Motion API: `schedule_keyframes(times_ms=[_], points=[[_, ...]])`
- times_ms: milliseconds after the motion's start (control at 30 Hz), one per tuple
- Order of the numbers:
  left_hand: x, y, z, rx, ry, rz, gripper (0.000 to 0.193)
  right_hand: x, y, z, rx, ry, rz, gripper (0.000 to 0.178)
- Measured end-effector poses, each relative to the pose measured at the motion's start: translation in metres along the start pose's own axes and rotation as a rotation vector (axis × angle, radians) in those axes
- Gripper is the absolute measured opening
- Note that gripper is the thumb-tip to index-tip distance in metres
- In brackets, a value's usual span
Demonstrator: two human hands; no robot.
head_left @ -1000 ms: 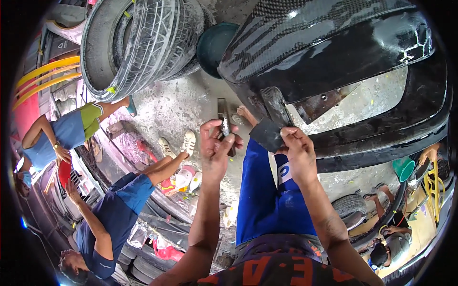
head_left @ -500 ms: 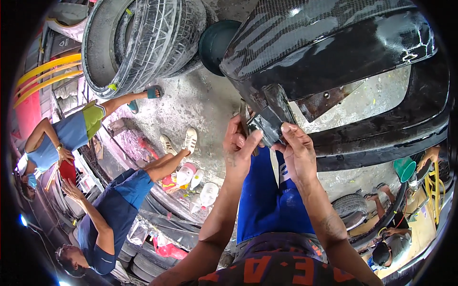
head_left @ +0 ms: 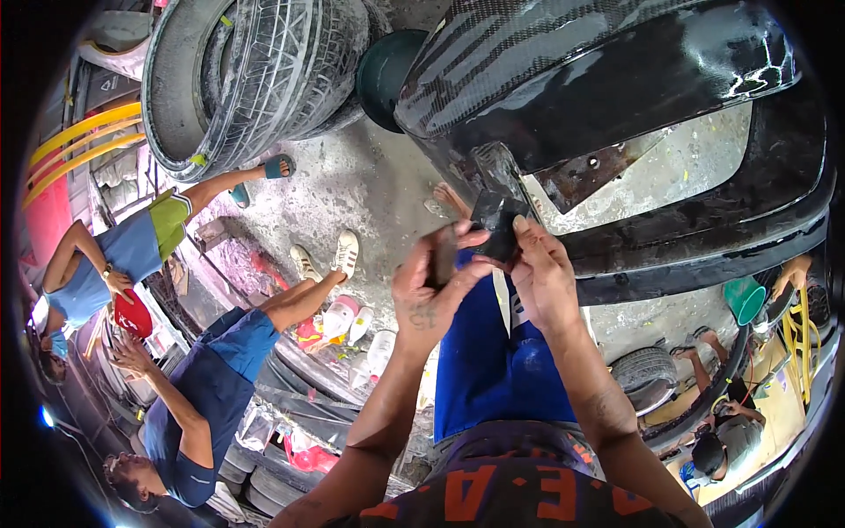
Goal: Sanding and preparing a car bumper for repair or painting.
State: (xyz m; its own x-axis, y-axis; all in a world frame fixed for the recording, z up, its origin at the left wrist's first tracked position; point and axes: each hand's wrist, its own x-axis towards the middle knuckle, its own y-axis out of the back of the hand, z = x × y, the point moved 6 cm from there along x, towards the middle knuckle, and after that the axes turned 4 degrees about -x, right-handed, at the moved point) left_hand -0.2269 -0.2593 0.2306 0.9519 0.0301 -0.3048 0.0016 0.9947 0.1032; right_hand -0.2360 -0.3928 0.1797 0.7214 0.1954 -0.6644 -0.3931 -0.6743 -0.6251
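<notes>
Left hand [head_left: 429, 295], gripping a dark flat tool [head_left: 443, 256], has risen beside right hand [head_left: 539, 280], which pinches a black pad [head_left: 495, 224] against the carbon-fibre panel [head_left: 563, 79].

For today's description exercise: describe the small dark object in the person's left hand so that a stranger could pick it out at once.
Start at the big glossy black car body panel filling the upper right. Below its lower edge, the person's two hands meet; the left hand pinches a small flat dark block. It is narrower and duller than the black piece in the right hand.

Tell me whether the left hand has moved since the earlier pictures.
Yes. The left hand has risen toward the black car panel, closing in beside the right hand.
</notes>
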Motion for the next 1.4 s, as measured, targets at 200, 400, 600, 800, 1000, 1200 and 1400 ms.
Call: schedule_keyframes(times_ms=[200,400,600,800,1000,1200,1400], points=[[0.007,0.037,-0.034,0.0,0.32,0.093,0.037,0.0,0.014,-0.002,0.049,-0.058,0.037,0.034],[0.008,-0.006,-0.042,-0.26,0.438,-0.027,0.05,-0.002,0.009,0.003,0.047,-0.058,-0.02,0.03],[0.011,-0.014,-0.035,-0.186,0.339,-0.132,0.042,-0.003,0.017,-0.012,-0.454,0.099,0.154,0.019],[0.004,-0.011,-0.044,-0.368,0.416,-0.138,0.041,0.001,0.019,-0.011,-0.482,0.095,0.148,0.017],[-0.003,-0.007,-0.044,-0.441,0.472,-0.152,0.044,0.002,0.014,-0.003,-0.411,0.085,0.116,0.022],[-0.005,0.018,-0.012,-0.234,0.39,-0.203,0.04,-0.009,0.002,-0.008,-0.538,0.051,0.084,0.037],[0.049,0.003,0.061,0.384,0.018,-0.248,0.036,-0.079,0.041,-0.011,-0.831,0.23,0.0,0.037]])
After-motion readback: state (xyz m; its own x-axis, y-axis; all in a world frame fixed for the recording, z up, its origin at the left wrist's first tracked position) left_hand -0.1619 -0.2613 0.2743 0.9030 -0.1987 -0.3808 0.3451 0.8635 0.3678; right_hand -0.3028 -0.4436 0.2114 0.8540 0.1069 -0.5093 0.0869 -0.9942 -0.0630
